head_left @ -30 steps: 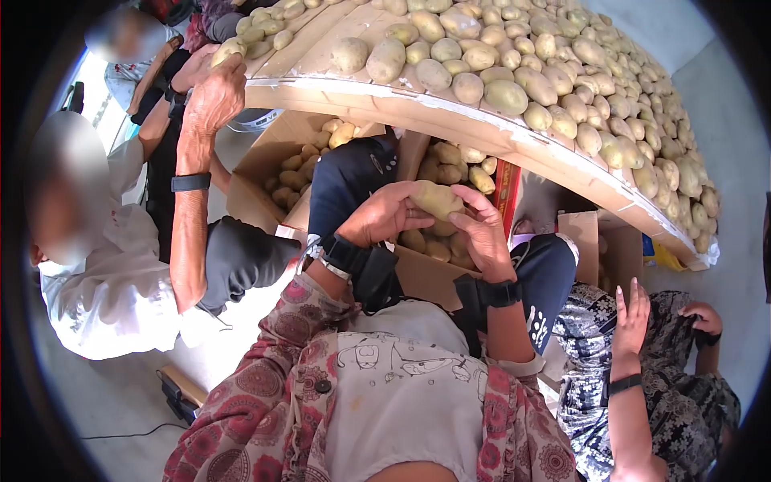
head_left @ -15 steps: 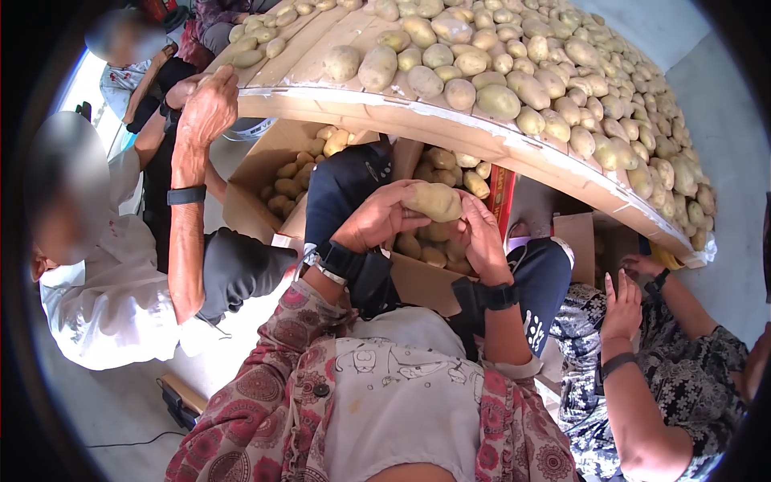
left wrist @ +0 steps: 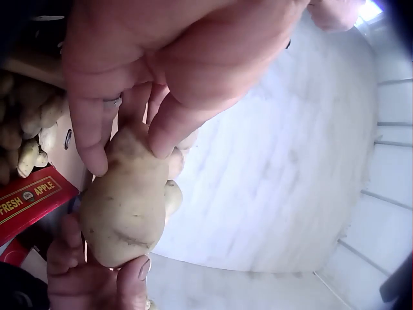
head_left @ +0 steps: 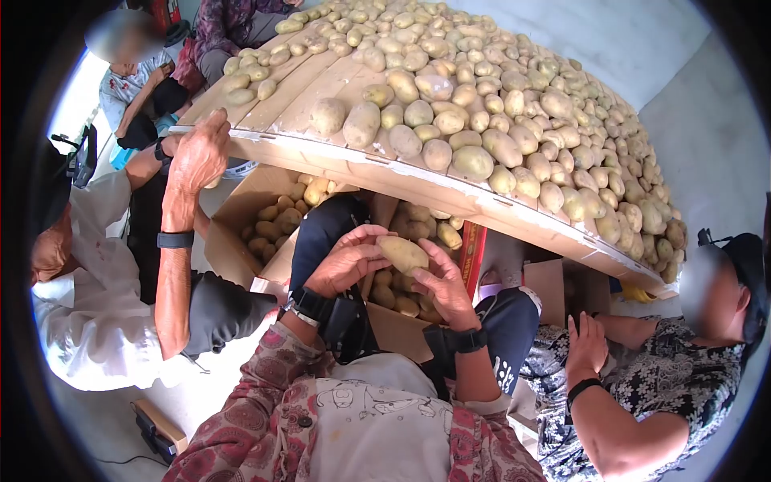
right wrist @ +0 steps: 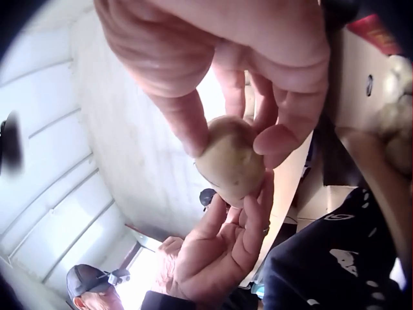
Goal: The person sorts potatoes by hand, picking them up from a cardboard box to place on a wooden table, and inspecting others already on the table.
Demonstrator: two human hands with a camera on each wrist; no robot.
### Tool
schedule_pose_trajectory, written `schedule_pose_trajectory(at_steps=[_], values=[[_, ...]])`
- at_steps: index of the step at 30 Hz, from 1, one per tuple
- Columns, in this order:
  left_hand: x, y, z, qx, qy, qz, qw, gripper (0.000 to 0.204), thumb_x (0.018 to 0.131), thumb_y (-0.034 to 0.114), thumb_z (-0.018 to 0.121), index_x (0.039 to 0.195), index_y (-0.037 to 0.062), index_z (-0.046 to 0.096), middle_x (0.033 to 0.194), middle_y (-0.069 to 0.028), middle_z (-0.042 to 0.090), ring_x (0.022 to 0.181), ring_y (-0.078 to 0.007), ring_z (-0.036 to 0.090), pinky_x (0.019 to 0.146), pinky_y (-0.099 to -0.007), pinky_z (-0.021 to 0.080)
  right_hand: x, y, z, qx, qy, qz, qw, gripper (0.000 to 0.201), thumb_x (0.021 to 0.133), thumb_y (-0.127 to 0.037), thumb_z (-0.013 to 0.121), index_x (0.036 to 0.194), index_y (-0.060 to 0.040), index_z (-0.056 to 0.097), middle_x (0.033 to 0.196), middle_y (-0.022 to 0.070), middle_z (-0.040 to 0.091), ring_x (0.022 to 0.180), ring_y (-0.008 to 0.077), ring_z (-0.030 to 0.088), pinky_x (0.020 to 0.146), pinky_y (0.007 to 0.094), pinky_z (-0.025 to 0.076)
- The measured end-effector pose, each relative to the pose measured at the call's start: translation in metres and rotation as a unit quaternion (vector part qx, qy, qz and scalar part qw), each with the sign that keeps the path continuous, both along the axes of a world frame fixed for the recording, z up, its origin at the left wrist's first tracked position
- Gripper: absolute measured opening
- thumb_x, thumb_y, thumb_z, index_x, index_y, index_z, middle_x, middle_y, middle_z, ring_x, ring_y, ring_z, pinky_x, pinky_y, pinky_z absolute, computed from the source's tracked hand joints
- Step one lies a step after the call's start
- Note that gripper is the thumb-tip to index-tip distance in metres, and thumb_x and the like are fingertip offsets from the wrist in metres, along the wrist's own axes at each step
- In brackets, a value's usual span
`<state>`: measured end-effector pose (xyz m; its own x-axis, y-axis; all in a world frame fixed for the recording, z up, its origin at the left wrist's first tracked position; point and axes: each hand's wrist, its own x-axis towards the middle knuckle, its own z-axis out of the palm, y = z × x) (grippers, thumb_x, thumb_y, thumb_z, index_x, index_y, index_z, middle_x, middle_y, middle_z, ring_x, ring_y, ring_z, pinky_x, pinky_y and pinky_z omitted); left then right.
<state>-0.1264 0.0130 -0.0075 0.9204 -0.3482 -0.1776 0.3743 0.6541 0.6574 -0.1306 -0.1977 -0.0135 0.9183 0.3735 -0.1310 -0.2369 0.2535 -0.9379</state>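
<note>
Both my hands hold one long yellow potato (head_left: 403, 254) over an open cardboard box (head_left: 401, 333) of potatoes in my lap. My left hand (head_left: 347, 261) grips its left end, fingers curled over it. My right hand (head_left: 440, 283) pinches the right end between thumb and fingers. In the left wrist view the potato (left wrist: 126, 203) hangs between my left fingers (left wrist: 161, 126) above and my right fingers (left wrist: 132, 278) below. In the right wrist view the potato (right wrist: 231, 160) sits between thumb and fingertips (right wrist: 281, 139), the left hand (right wrist: 216, 255) beneath it.
A wooden table (head_left: 337, 165) heaped with potatoes (head_left: 514, 120) rises just ahead. A second box (head_left: 249, 205) of potatoes sits to the left. A person's arm (head_left: 173, 241) reaches to the table edge at left; another person (head_left: 642, 386) sits at right.
My hands and the potato have come lower in view as my head lifted, showing more of the table. The person on the right has drawn their hand down and now sits in view.
</note>
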Motion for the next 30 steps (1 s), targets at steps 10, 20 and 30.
schedule_pose_trajectory(at_steps=[10,20,30], values=[[0.022,0.025,-0.011,0.205,-0.113,0.126,0.964,0.023,0.082,-0.005,0.054,0.103,0.0051,0.054,0.105,-0.0056,0.059,0.098,-0.0136,0.057,0.086,-0.0255,0.045,0.033,0.001,0.033,0.064,-0.005,-0.103,0.993,0.040,0.084,-0.007,0.062,0.122,-0.0047,0.049,0.105,0.0057,0.058,0.085,0.0108,0.058,0.071,0.0220,0.050],[0.026,0.055,-0.045,0.498,-0.205,0.320,0.779,0.001,0.087,0.003,0.053,0.087,0.0033,0.054,0.067,0.0059,0.045,0.059,-0.0010,0.038,0.052,-0.0176,0.033,0.236,-0.032,0.127,-0.255,-0.208,-0.287,0.900,0.041,0.085,-0.003,0.055,0.124,0.0032,0.044,0.111,0.0090,0.054,0.095,0.0143,0.054,0.078,0.0275,0.047],[0.034,0.059,-0.059,0.513,-0.194,0.393,0.738,0.003,0.084,0.003,0.055,0.081,0.0034,0.056,0.064,0.0044,0.047,0.055,-0.0015,0.040,0.051,-0.0185,0.037,0.095,-0.046,0.024,-0.014,-0.085,-0.139,0.986,0.017,0.092,-0.016,0.052,0.087,-0.0017,0.061,0.088,0.0086,0.064,0.074,0.0124,0.063,0.062,0.0218,0.051]])
